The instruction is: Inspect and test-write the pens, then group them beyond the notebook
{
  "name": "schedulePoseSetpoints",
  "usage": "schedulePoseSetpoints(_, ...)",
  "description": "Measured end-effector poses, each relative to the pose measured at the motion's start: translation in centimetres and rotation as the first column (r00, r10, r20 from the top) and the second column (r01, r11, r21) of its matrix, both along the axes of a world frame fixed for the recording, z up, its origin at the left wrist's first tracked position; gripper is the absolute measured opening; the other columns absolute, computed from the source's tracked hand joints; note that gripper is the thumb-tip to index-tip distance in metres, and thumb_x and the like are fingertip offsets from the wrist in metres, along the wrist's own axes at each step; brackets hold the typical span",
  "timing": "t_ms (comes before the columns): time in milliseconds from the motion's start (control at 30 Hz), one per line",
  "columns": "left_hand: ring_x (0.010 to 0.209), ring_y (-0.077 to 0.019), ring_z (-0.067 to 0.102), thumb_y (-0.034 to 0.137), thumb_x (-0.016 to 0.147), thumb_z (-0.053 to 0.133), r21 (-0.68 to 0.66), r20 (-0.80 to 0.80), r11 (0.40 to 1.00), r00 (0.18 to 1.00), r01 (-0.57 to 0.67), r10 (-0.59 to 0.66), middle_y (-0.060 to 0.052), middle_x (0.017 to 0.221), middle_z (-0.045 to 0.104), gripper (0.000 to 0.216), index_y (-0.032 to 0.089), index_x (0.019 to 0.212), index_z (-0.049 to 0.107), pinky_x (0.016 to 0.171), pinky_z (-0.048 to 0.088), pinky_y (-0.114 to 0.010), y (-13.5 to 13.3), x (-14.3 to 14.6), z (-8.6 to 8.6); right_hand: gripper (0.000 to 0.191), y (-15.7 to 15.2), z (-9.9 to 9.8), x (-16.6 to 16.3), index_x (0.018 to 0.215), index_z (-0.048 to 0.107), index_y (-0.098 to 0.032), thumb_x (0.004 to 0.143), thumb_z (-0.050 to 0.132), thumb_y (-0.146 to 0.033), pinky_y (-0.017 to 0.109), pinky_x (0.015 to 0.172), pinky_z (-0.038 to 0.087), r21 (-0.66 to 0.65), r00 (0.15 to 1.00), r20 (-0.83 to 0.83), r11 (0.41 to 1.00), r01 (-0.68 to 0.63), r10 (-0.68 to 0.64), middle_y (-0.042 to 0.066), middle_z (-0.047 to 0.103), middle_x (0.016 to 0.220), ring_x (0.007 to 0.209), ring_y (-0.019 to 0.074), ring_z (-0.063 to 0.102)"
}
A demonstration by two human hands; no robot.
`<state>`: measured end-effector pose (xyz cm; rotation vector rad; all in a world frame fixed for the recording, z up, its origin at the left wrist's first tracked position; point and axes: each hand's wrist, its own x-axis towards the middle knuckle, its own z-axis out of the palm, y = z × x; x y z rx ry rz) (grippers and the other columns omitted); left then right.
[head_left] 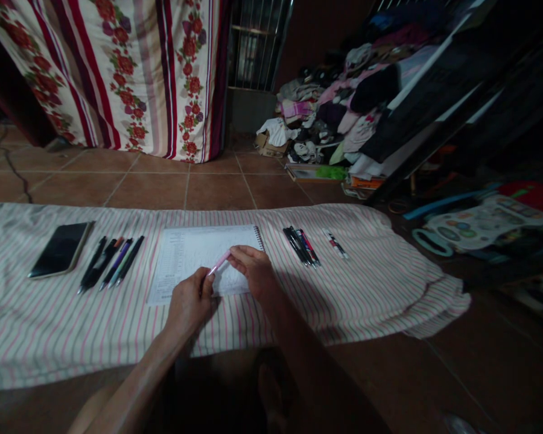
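Note:
A pink pen [219, 263] is held between both of my hands above a spiral notebook [194, 253] that lies open on a striped cloth [366, 289]. My left hand [190, 304] is closed round the pen's lower end. My right hand [253, 268] pinches its upper end with the fingertips. A row of several dark pens [111, 263] lies left of the notebook. A second bunch of pens [301, 246] lies to its right, with one more pen [335, 243] a little further right.
A dark phone [61, 249] lies at the cloth's left end. Beyond the cloth is a tiled floor [163, 181], a flowered hanging sheet [131, 66], and a heap of clothes [344, 108] at the back right. Toys and clutter [475, 226] sit at the right.

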<state>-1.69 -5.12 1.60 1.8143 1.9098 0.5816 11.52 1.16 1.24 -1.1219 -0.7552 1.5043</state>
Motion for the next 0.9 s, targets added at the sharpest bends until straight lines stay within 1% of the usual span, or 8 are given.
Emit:
schedulePoseSetpoints(133, 0.073, -0.0205, 0.064, 0.032, 0.091, 0.029, 0.048, -0.104, 0.999, 0.995, -0.009, 0.014, -0.007, 0.078, 0.068, 0.033, 0.019, 0.099, 0.057, 0.061, 0.038, -0.027, -0.17, 0.31, 0.03, 0.023, -0.08, 0.11, -0.27, 0.064, 0.065, -0.016, 0.056, 0.074, -0.036, 0.028, 0.070, 0.050, -0.010, 1.000, 0.001, 1.000, -0.004, 0.004, 0.001, 0.062, 0.065, 0.064, 0.0114, 0.058)
schedulePoseSetpoints(233, 0.075, -0.0210, 0.064, 0.033, 0.091, 0.029, 0.059, -0.126, 0.998, 0.992, -0.008, 0.015, -0.007, 0.079, 0.068, 0.033, 0.019, 0.100, 0.058, 0.062, 0.038, -0.027, -0.21, 0.46, -0.02, 0.027, -0.01, -0.08, -0.32, 0.063, 0.064, -0.015, 0.055, 0.075, -0.038, 0.028, 0.069, 0.050, -0.010, 0.999, 0.021, 1.000, 0.028, -0.028, 0.000, 0.061, 0.062, 0.060, 0.0105, 0.057)
schedulePoseSetpoints(367, 0.068, -0.0190, 0.063, 0.032, 0.090, 0.031, 0.001, 0.005, 1.000, 1.000, -0.008, 0.008, -0.005, 0.070, 0.066, 0.032, 0.019, 0.097, 0.059, 0.060, 0.039, -0.026, -0.05, 0.39, -0.14, 0.026, 0.10, -0.35, -0.11, 0.065, 0.067, -0.014, 0.054, 0.075, -0.036, 0.028, 0.072, 0.050, 0.048, 0.998, 0.027, 0.998, 0.048, -0.050, 0.001, 0.063, 0.066, 0.066, 0.0120, 0.059)
schedulePoseSetpoints(500, 0.062, -0.0170, 0.060, 0.034, 0.089, 0.032, -0.008, 0.157, 1.000, 0.988, -0.010, 0.011, -0.002, 0.062, 0.063, 0.032, 0.019, 0.091, 0.060, 0.058, 0.039, -0.024, 0.16, 0.19, -0.29, 0.026, 0.01, -0.14, -0.01, 0.072, 0.069, -0.015, 0.058, 0.073, -0.036, 0.029, 0.079, 0.050, 0.102, 1.000, -0.009, 0.995, -0.011, 0.012, 0.004, 0.067, 0.077, 0.078, 0.0147, 0.061)
schedulePoseSetpoints(633, 0.060, -0.0172, 0.060, 0.034, 0.089, 0.033, 0.019, 0.116, 0.999, 0.993, -0.032, 0.030, -0.002, 0.062, 0.063, 0.031, 0.019, 0.094, 0.059, 0.058, 0.038, -0.025, 0.16, 0.12, -0.33, 0.035, -0.05, 0.06, -0.21, 0.085, 0.067, -0.018, 0.060, 0.072, -0.041, 0.030, 0.077, 0.050, 0.031, 0.994, -0.085, 0.998, -0.060, 0.062, 0.004, 0.068, 0.084, 0.078, 0.0148, 0.063)
schedulePoseSetpoints(733, 0.060, -0.0176, 0.060, 0.033, 0.088, 0.033, 0.027, 0.087, 1.000, 0.996, -0.012, 0.009, -0.003, 0.063, 0.064, 0.030, 0.018, 0.095, 0.059, 0.057, 0.037, -0.025, 0.04, 0.19, -0.28, 0.032, 0.07, -0.14, -0.26, 0.075, 0.064, -0.017, 0.057, 0.074, -0.041, 0.029, 0.071, 0.050, -0.022, 1.000, 0.003, 1.000, -0.015, 0.015, 0.002, 0.065, 0.072, 0.068, 0.0128, 0.061)
schedulePoseSetpoints(800, 0.060, -0.0176, 0.060, 0.033, 0.089, 0.033, 0.022, 0.080, 1.000, 0.997, 0.001, -0.002, -0.003, 0.063, 0.064, 0.030, 0.018, 0.095, 0.059, 0.056, 0.037, -0.025, -0.02, 0.24, -0.26, 0.029, 0.19, -0.35, -0.17, 0.068, 0.064, -0.016, 0.055, 0.075, -0.040, 0.028, 0.069, 0.049, -0.018, 0.996, 0.086, 1.000, 0.023, -0.021, 0.001, 0.063, 0.066, 0.064, 0.0120, 0.059)
schedulePoseSetpoints(900, 0.060, -0.0174, 0.060, 0.033, 0.089, 0.033, 0.006, 0.100, 1.000, 0.995, 0.003, -0.004, -0.002, 0.063, 0.063, 0.030, 0.019, 0.095, 0.058, 0.057, 0.037, -0.025, 0.00, 0.24, -0.30, 0.028, 0.27, -0.54, 0.02, 0.071, 0.068, -0.017, 0.056, 0.074, -0.039, 0.029, 0.073, 0.047, 0.017, 0.994, 0.104, 1.000, 0.022, -0.023, 0.002, 0.067, 0.071, 0.071, 0.0141, 0.061)
